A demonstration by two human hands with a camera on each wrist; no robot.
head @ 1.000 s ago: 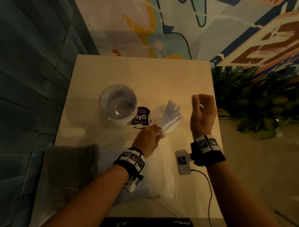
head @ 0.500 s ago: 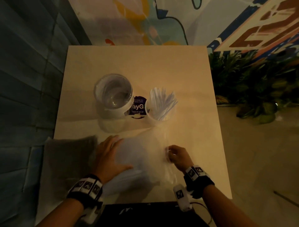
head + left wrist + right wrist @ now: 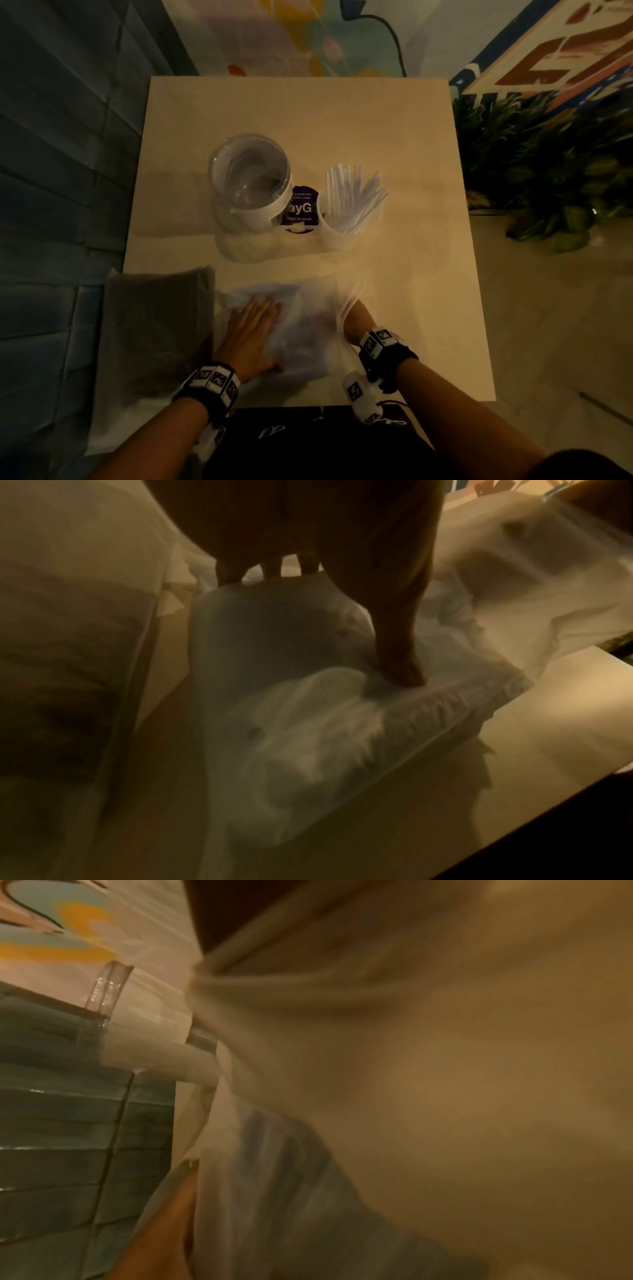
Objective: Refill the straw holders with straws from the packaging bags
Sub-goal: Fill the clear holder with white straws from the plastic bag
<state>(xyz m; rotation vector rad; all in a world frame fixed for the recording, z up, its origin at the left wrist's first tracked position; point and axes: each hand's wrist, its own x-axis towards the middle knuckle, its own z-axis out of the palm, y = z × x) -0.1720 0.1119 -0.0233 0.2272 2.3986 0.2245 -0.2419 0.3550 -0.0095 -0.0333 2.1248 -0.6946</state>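
Observation:
Two clear straw holders stand mid-table: the wide left holder (image 3: 250,181) holds no straws, and the narrower right holder (image 3: 349,209) has a loose bunch of white straws. A clear packaging bag (image 3: 305,329) of white straws lies at the near edge. My left hand (image 3: 255,322) lies flat on the bag's left part with straight fingers; the left wrist view shows the thumb (image 3: 400,656) pressing the plastic (image 3: 308,723). My right hand (image 3: 354,317) reaches into the bag's right side, its fingers hidden behind blurred plastic film (image 3: 411,1069).
A second bag of dark straws (image 3: 157,325) lies at the near left, overhanging the table (image 3: 308,113). A purple round sticker (image 3: 300,209) sits between the holders. Grey-blue wall on the left, potted plants (image 3: 548,171) on the right.
Both hands left the holders and came back to the bag. The left hand settled flat on it; the right, pinching the bag's edge half a second ago, now reaches under the film.

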